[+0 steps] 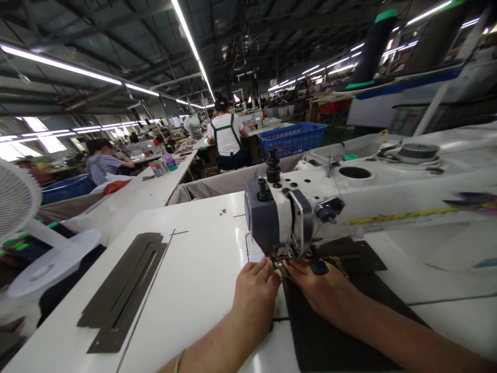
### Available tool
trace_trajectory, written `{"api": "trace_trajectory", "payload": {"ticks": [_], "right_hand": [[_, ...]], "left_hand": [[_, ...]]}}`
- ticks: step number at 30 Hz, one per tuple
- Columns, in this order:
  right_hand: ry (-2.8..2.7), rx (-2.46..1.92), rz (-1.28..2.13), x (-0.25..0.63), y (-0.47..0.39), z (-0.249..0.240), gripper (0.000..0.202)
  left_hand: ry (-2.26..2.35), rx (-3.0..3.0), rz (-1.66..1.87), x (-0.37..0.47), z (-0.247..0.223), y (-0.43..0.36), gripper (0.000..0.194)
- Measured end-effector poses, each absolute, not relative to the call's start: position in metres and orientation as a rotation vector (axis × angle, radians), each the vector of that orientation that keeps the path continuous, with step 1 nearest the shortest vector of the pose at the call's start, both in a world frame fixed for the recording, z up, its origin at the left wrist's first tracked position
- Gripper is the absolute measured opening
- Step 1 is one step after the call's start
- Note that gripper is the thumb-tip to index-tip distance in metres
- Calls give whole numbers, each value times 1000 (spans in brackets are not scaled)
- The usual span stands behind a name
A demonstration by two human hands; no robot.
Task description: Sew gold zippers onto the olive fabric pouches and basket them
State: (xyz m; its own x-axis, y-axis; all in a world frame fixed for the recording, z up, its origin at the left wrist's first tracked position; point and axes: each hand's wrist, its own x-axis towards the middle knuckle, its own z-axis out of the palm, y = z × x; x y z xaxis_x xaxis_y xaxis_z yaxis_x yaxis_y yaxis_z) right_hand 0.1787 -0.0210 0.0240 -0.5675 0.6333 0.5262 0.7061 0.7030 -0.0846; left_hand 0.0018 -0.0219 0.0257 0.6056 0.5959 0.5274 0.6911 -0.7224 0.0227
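A white and grey sewing machine (279,212) stands on the white table (194,280). Just under its needle area, my left hand (256,295) has its fingers pressed together at the near edge of a dark fabric panel (322,336). On the panel's upper part lies my right hand (326,285), its fingertips close to the left ones and pinching at the fabric edge. What sits between the fingertips is small and partly hidden. Another dark piece with a gold zipper (337,263) lies behind my right hand.
A stack of slotted dark panels (124,290) lies on the table's left. A white fan (54,259) stands at far left. Ahead are a blue basket (291,139), a person in a white shirt (227,135) and a person in stripes (103,163).
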Motion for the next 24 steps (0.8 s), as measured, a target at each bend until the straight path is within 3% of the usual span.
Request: {"api": "trace_trajectory", "payload": {"ticks": [15, 24], "right_hand": [[-2347, -1039, -399, 174, -19, 31, 36], [-2369, -978, -350, 175, -20, 36, 35]], "left_hand": [[-1138, -2615, -856, 4, 24, -15, 16], [-1112, -2635, -828, 4, 26, -17, 14]]}}
